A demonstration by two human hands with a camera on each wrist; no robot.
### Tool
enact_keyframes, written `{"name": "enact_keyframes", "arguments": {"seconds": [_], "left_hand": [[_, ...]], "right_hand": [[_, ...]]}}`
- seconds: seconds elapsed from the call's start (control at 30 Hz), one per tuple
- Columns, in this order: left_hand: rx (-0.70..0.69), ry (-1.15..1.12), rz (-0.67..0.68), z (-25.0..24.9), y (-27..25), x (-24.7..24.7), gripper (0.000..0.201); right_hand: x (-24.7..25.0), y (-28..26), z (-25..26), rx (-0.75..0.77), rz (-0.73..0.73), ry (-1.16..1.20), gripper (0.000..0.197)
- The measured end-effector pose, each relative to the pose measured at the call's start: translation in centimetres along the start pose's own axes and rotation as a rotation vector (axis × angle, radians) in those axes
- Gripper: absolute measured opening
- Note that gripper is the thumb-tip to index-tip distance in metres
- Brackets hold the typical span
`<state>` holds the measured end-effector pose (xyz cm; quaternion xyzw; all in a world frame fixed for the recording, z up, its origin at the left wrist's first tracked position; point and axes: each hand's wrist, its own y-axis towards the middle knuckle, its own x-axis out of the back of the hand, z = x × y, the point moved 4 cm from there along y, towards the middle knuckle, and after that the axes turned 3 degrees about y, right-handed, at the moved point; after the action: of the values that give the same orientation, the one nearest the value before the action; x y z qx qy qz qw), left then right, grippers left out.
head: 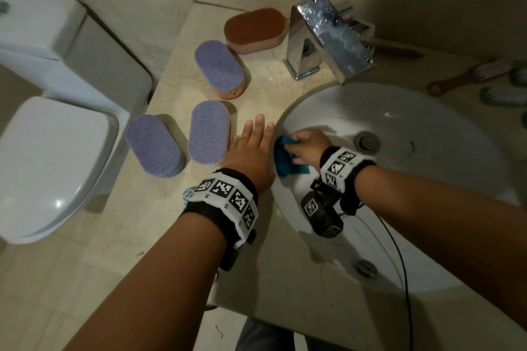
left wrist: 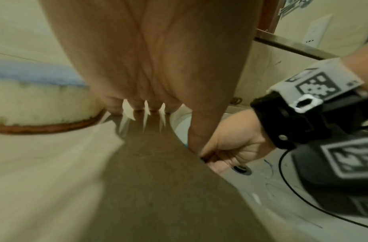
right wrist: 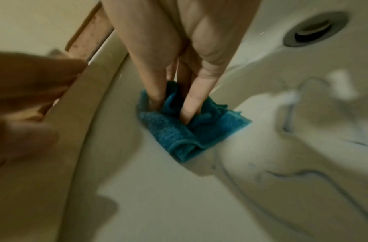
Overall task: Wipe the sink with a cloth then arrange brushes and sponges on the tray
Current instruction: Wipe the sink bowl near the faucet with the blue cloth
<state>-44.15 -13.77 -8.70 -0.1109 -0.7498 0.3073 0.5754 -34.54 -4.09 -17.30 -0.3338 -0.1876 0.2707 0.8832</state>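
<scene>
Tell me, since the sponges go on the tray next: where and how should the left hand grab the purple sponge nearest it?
Probably from above, across the narrow middle: thumb on one long side, fingers on the other. The purple sponge lies flat on the counter, scrub face up, its pale foam sides exposed. The left hand rests flat right beside it.

My view: bare forearms, black wristbands (head: 346, 171) with white tag-printed blocks, black camera (head: 323, 214) under right wrist, thin black cable (head: 399, 259).
</scene>
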Motion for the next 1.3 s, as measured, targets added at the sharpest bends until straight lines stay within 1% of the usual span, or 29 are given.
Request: {"name": "enact_keyframes", "arguments": {"seconds": [0.03, 0.07, 0.13, 0.17, 0.23, 0.3, 0.37, 0.4, 0.47, 0.5, 0.53, 0.57, 0.6, 0.67, 0.7, 0.77, 0.83, 0.87, 0.93, 1.0, 1.03, 1.1, 1.13, 1.17, 1.23, 1.3], "left_hand": [[0.003, -0.001, -0.004, -0.1, -0.3, -0.1, 0.083], [0.007, -0.004, -0.002, -0.2, -0.5, -0.2, 0.087], [0.009, -0.001, 0.017, -0.4, -0.9, -0.5, 0.101], [0.009, 0.003, 0.031, -0.4, -1.1, -0.8, 0.110], [0.007, 0.014, 0.050, -0.5, -1.4, -1.1, 0.127], [0.007, 0.028, 0.061, -0.5, -1.9, -1.3, 0.140], [0.015, 0.039, 0.059, -0.5, -2.1, -1.5, 0.147], [0.020, 0.045, 0.049, -0.5, -2.1, -1.7, 0.148], [0.022, 0.049, 0.030, -0.5, -2.1, -1.8, 0.149], [0.022, 0.050, 0.023, -0.4, -2.0, -1.9, 0.149], [0.023, 0.049, 0.019, -0.4, -2.0, -2.0, 0.149], [0.025, 0.048, 0.022, -0.4, -1.9, -2.0, 0.150], [0.027, 0.052, 0.027, -0.4, -1.9, -2.1, 0.150], [0.031, 0.070, 0.040, -0.5, -1.9, -2.0, 0.150], [0.035, 0.074, 0.047, -0.6, -1.9, -2.0, 0.150], [0.040, 0.067, 0.053, -0.7, -2.0, -1.9, 0.149], [0.031, 0.062, 0.043, -0.6, -2.0, -1.9, 0.149], [0.024, 0.060, 0.040, -0.6, -2.0, -1.9, 0.149], [0.016, 0.052, 0.034, -0.5, -2.1, -1.9, 0.148], [0.008, 0.041, 0.025, -0.4, -2.1, -1.9, 0.149], [0.002, 0.037, 0.018, -0.4, -2.1, -2.0, 0.149], [-0.006, 0.034, 0.009, -0.3, -2.0, -2.1, 0.149], [-0.008, 0.035, 0.006, -0.3, -2.0, -2.1, 0.148], [-0.010, 0.037, 0.003, -0.2, -1.9, -2.1, 0.148], [-0.016, 0.039, 0.002, -0.1, -2.0, -2.1, 0.147], [-0.022, 0.034, 0.005, -0.1, -2.1, -2.1, 0.148]], "right_hand": [[-0.3, -0.7, -0.6, 0.014, 0.029, -0.123, 0.015], [-0.5, -1.5, -1.0, 0.030, 0.073, -0.243, 0.008], [-0.6, -2.7, -1.9, 0.052, 0.173, -0.441, 0.027], [-0.6, -3.3, -2.2, 0.050, 0.211, -0.496, 0.031], [-0.4, -4.1, -2.5, 0.047, 0.256, -0.532, 0.032], [-0.3, -4.1, -2.2, 0.067, 0.241, -0.504, 0.028], [-0.1, -3.2, -1.3, 0.092, 0.182, -0.368, 0.013], [-0.2, -2.6, -0.7, 0.104, 0.152, -0.287, 0.009], [0.0, -1.6, 0.6, 0.116, 0.105, -0.155, 0.014], [0.1, -1.2, 1.0, 0.129, 0.093, -0.121, 0.018], [0.1, -1.0, 1.1, 0.140, 0.086, -0.099, 0.017], [0.0, -1.1, 0.8, 0.137, 0.089, -0.104, 0.011], [0.0, -1.5, 0.4, 0.144, 0.099, -0.158, 0.003], [-0.3, -3.0, -0.6, 0.157, 0.158, -0.376, 0.012], [-0.4, -3.9, -1.1, 0.141, 0.200, -0.443, 0.014], [-0.4, -5.3, -2.1, 0.056, 0.274, -0.421, 0.020], [-0.1, -5.9, -3.0, -0.018, 0.301, -0.335, 0.034], [0.0, -6.2, -3.3, -0.030, 0.304, -0.325, 0.036], [0.1, -6.1, -3.7, -0.008, 0.266, -0.358, 0.032], [0.0, -5.6, -3.6, 0.047, 0.206, -0.484, 0.033], [-0.1, -5.2, -3.5, 0.063, 0.181, -0.528, 0.039], [-0.2, -4.6, -3.5, 0.041, 0.134, -0.529, 0.061], [-0.3, -4.4, -3.6, 0.037, 0.123, -0.554, 0.069], [-0.4, -4.4, -3.8, 0.052, 0.136, -0.614, 0.070], [-0.5, -5.2, -4.2, 0.092, 0.220, -0.757, 0.063], [-0.3, -7.0, -4.6, 0.066, 0.324, -0.801, 0.059]]}}
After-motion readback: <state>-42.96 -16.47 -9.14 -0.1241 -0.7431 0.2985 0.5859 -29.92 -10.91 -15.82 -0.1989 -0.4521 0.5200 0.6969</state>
